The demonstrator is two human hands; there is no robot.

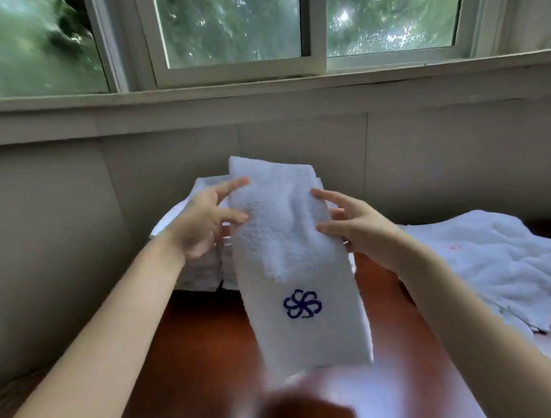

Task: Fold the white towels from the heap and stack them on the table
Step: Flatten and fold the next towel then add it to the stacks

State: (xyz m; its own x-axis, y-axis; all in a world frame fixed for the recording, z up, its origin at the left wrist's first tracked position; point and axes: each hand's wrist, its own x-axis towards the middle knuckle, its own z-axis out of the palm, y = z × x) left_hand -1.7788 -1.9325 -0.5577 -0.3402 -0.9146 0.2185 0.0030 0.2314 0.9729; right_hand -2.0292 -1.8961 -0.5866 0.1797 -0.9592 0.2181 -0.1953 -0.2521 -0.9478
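you hold one towel | left hand and right hand grasping its sides | one stack behind | one heap right

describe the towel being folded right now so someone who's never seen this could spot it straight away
Start at the wide window and drop to the reddish-brown table below it. Above the table's middle, the left hand and right hand hold up one long narrow towel. Unlike the folded stack behind and the loose heap at right, it shows a dark blue pinwheel emblem.
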